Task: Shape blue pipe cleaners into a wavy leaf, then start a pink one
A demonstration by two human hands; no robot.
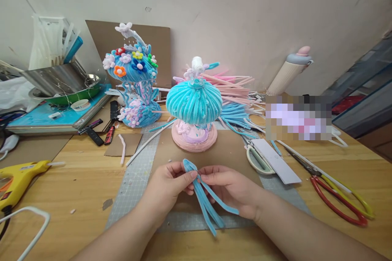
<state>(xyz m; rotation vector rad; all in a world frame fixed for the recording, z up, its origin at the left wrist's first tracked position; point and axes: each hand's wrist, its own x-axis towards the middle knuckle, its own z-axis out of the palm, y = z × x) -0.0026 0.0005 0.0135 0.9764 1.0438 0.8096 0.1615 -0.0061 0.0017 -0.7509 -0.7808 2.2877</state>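
Observation:
My left hand point(167, 187) and my right hand point(231, 187) meet over a brown card mat point(228, 153), both pinched on a bunch of light blue pipe cleaners point(205, 200). The bunch is folded at the top between my fingertips and its loose ends trail toward me. Just beyond stands a blue pipe-cleaner mushroom on a pink base point(194, 108). A taller, flower-covered blue mushroom point(134, 85) stands at its left.
A yellow glue gun point(18, 179) lies at the left. Red-and-yellow scissors point(333, 191), white-handled scissors point(260, 159) and a grey ruler point(275, 161) lie at the right. Loose pink and blue pipe cleaners point(235, 98) pile behind. A metal bowl point(61, 77) sits far left.

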